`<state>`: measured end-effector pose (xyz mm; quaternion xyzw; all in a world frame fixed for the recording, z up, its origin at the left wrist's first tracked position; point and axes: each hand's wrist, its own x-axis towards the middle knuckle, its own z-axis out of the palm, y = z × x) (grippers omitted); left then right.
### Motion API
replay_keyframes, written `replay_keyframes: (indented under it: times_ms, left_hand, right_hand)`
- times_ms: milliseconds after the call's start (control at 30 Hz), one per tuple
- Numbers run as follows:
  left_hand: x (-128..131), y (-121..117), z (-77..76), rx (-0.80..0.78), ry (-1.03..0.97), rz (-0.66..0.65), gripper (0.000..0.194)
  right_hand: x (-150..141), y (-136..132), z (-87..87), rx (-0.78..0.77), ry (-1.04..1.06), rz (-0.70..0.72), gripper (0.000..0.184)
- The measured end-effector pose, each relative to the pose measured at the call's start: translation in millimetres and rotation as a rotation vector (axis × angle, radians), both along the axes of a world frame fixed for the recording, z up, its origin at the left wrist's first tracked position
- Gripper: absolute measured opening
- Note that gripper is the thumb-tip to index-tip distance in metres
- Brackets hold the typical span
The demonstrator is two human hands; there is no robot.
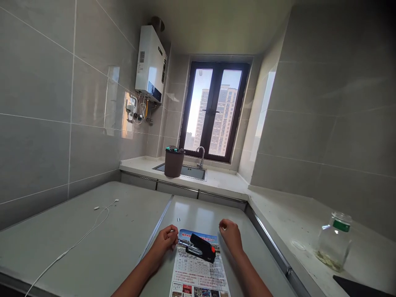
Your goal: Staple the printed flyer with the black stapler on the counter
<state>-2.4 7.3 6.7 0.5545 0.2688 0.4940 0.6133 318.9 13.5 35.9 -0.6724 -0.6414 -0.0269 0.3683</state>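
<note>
Left hand [165, 240] is curling its fingers right beside the metal nose of the stapler [199, 247]; can't tell whether it's gripping the nose or pinching something small. Right hand [231, 234] is hovering off the flyer's right side, fingers curled in, nothing visible in it; fingertips are hiding from view. Stapler is lying aslant on the flyer [198, 270], towards its top edge, between both hands, nearer the tabletop's [123, 231] right edge than its left. Handling guess: stapler is looking stiff, fairly weighty, a bit slick on glossy paper. Best hold: around the black body, fingers clear of the nose. Flyer's looking light, easily creased; flat palm near a corner.
</note>
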Motion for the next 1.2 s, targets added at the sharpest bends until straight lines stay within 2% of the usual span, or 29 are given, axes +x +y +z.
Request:
replay_keyframes:
  times_ms: [67, 167, 333, 467, 600, 800, 900, 967, 1000, 1133, 1200]
  left_hand:
    - [0, -1, 1.8, -0.026, 0.010, 0.021, 0.046]
    - [-2, -2, 4.7, -0.044, 0.001, 0.043, 0.046]
    - [-4, -4, 8.1, -0.084, -0.012, 0.074, 0.046]
    - [-4, -4, 8.1, -0.085, -0.021, 0.076, 0.043]
    - [-3, 3, 0.6, -0.073, 0.009, 0.091, 0.045]
    - [1, 28, -20.1, 0.055, 0.385, 0.312, 0.045]
    - [1, 49, -21.9, 0.134, 0.528, 0.369, 0.029]
    - [1, 64, -18.7, 0.234, 0.633, 0.389, 0.011]
    - [1, 71, -16.4, 0.288, 0.681, 0.383, 0.010]
    - [1, 93, -8.1, 0.469, 0.849, 0.271, 0.049]
    - [0, 96, -6.5, 0.523, 0.924, 0.210, 0.054]
  right_hand:
    - [28, 10, -13.2, -0.064, -0.020, -0.084, 0.021]
    - [49, 20, -32.8, -0.130, -0.058, -0.133, 0.021]
    - [50, 31, -51.5, -0.175, -0.120, -0.067, 0.025]
    - [48, 33, -56.7, -0.176, -0.160, -0.044, 0.033]
    - [52, 21, -57.6, -0.177, -0.185, -0.086, 0.042]
    - [45, -4, -60.2, -0.234, -0.236, -0.177, 0.029]
    - [31, -13, -65.2, -0.242, -0.258, -0.193, 0.029]
    - [22, -16, -67.6, -0.243, -0.291, -0.217, 0.034]
    - [19, -17, -68.3, -0.244, -0.313, -0.229, 0.036]
    - [16, -19, -69.9, -0.247, -0.355, -0.238, 0.040]
    - [17, -18, -71.0, -0.237, -0.347, -0.235, 0.040]
